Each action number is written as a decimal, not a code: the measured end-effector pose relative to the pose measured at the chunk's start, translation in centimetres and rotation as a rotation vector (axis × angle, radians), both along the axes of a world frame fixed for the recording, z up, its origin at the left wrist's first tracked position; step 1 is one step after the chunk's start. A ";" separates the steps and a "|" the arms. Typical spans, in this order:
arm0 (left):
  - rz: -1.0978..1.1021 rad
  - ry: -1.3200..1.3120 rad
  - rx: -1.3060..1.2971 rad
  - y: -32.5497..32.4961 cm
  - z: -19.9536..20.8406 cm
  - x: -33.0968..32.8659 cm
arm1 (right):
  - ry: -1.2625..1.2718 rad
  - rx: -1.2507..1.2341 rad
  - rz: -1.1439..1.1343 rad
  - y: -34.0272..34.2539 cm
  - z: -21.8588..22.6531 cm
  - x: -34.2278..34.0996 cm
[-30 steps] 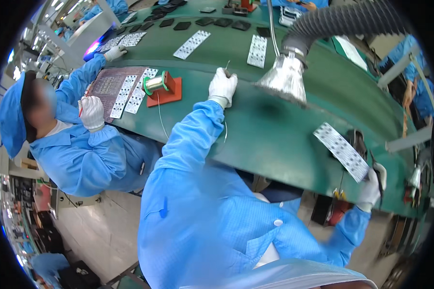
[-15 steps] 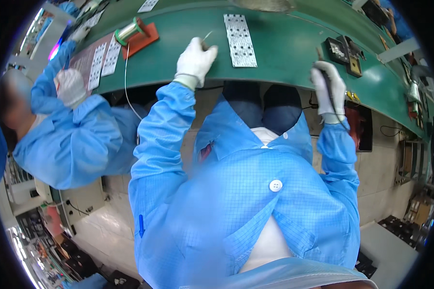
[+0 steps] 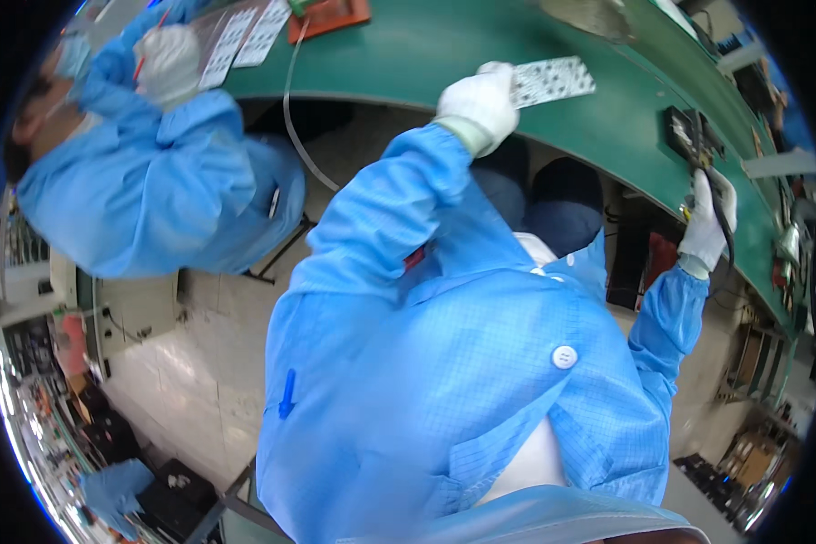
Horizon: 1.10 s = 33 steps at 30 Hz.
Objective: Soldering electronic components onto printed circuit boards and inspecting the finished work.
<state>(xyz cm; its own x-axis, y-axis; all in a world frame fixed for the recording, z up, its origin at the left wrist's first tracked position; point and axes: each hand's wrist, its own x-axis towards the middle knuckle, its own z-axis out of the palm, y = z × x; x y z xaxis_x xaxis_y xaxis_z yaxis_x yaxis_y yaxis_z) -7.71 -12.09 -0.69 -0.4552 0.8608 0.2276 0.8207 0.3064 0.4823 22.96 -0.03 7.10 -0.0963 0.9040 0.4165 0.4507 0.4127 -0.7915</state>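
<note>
My left hand [image 3: 482, 102], in a white glove, is closed at the left end of a white circuit board panel [image 3: 555, 80] dotted with rows of dark parts. The panel lies lengthwise at the near edge of the green bench [image 3: 390, 68]. My fingertips are partly hidden, so anything else in them cannot be seen. At the right, my gloved right hand [image 3: 709, 222] is wrapped round a soldering iron [image 3: 704, 168] with a black cord. The iron's front end is at the black and yellowish iron stand [image 3: 684, 131]; its tip is not distinct.
A co-worker [image 3: 163, 199] in blue sits at my left, a gloved hand near more white panels [image 3: 261, 34]. An orange-red spool holder [image 3: 335, 16] stands at the far left, a pale line [image 3: 290, 104] hanging from it over the bench edge. Tools [image 3: 784, 254] lie at the right.
My view has swung right. My left hand has moved onto the panel, which has turned from end-on to sideways. My right hand has brought the soldering iron to the stand.
</note>
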 end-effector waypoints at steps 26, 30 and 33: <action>-0.268 0.091 0.225 9.8 0.0 1.5 | 0.007 0.301 -0.182 11.7 -8.4 -1.2; -0.381 0.156 0.288 11.1 -0.5 2.2 | 0.341 -0.070 -0.015 9.6 -8.0 -4.1; -0.312 0.139 0.181 11.2 -0.5 3.3 | 0.173 -0.132 0.250 9.8 -7.0 -5.0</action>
<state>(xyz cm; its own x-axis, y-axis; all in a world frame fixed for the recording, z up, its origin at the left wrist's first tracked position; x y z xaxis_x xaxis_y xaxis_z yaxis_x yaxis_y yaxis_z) -4.37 -0.92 -1.14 -0.1315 0.8933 0.4299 0.9225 -0.0485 0.3830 17.99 9.81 0.14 -0.2596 0.9086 0.3271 0.2026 0.3825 -0.9015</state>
